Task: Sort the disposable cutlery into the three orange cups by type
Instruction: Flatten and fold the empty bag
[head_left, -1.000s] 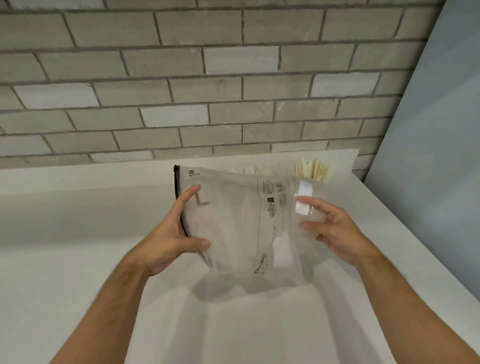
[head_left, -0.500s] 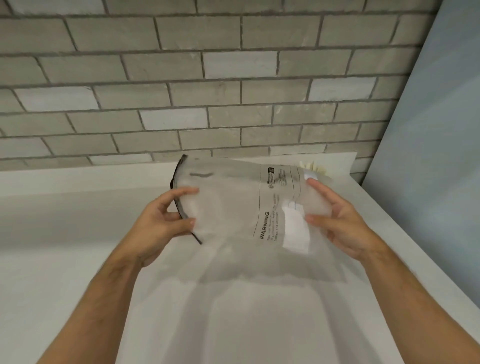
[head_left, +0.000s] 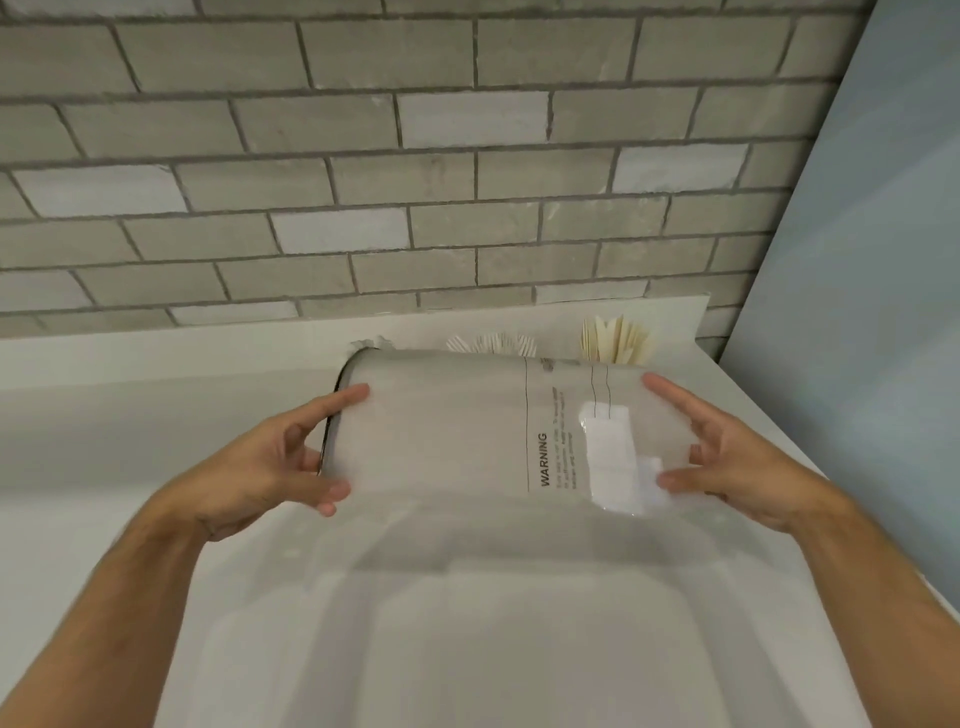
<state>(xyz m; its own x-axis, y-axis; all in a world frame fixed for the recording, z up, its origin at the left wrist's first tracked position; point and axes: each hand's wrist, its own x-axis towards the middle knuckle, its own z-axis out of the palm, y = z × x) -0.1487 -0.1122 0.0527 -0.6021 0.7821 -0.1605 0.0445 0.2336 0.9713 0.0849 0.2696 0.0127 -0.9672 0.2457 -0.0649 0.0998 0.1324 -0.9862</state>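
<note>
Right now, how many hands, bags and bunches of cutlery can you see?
Hands: 2, the left hand and right hand, both holding the bag.
Clear plastic bag: 1.
Cutlery bunches behind the bag: 3.
Total: 6.

1 frosted plastic bag. 2 hands: left, right. 3 cutlery clusters poking above the bag near the bench's far edge. Piece counts unreadable.

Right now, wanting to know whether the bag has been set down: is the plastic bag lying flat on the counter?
No: both the left hand and right hand hold the plastic bag above the counter.
</note>
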